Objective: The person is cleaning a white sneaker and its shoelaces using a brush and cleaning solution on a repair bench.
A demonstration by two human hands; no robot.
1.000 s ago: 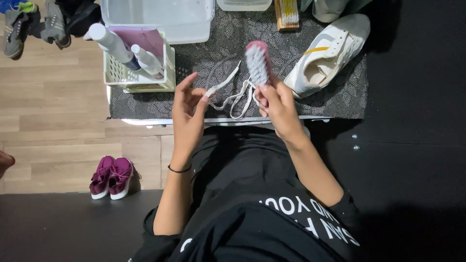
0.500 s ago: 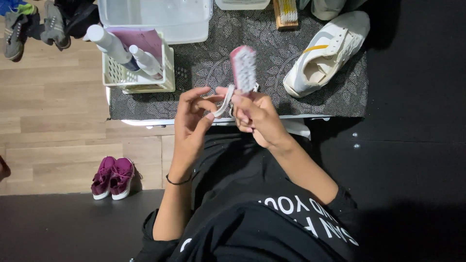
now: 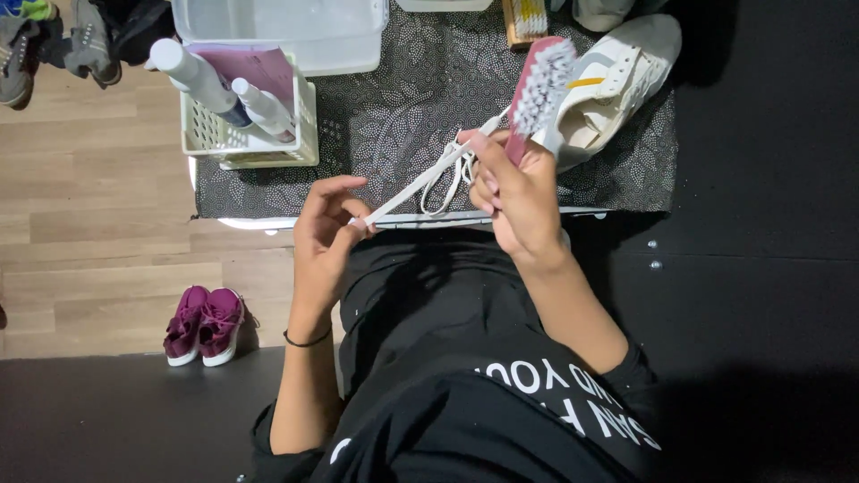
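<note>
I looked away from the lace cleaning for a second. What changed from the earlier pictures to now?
The right hand carried the pink brush up and rightward, over the white shoe. The left hand pulled the white lace out taut. Both keep their grip; basket and shoe stayed put.

Even indoor light on the table, deep dark on the right and bottom

Soft overhead light falls on the patterned mat (image 3: 403, 98) and pale wood floor (image 3: 98, 224), with no harsh glare; the clear plastic bin (image 3: 295, 27) shows only a mild sheen. The black clothing and right side lose nearly all detail. The brush (image 3: 540, 85) bristles and white lace (image 3: 420, 179) look slightly soft, the hands faintly blurred. The frame edges show a little wide-angle stretch
</note>
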